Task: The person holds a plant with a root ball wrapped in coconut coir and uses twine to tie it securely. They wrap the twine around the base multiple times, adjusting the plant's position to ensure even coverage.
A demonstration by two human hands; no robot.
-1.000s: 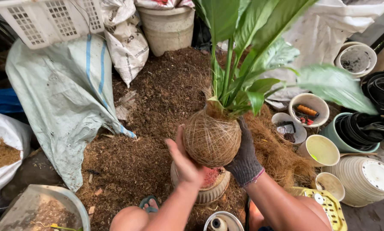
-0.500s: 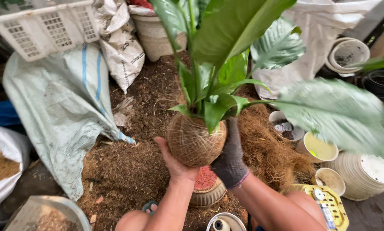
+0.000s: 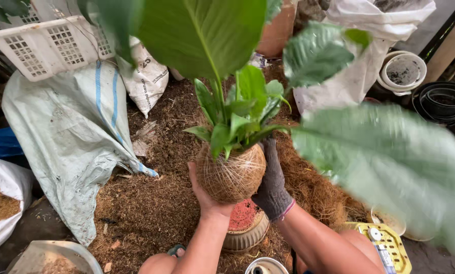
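A round ball of brown coir fibre wound with string (image 3: 232, 175) holds a leafy green plant (image 3: 232, 114). My bare left hand (image 3: 203, 190) cups the ball from below and from the left. My right hand (image 3: 272, 185), in a dark grey glove, grips its right side. The ball is lifted toward the camera, above a red-topped woven pot (image 3: 245, 223). Large green leaves (image 3: 389, 162) spread across the top and right of the view and hide much behind them.
Brown coir mulch (image 3: 151, 203) covers the ground. A white sack (image 3: 70, 137) and a white plastic basket (image 3: 45, 43) lie at left. Stacked pots (image 3: 440, 101) stand at right, a yellow crate (image 3: 387, 246) at lower right, a bag of fibre (image 3: 2, 205) at far left.
Both hands have raised the plant ball toward the camera and tilted it, so the leaves now fill the upper and right parts of the view.
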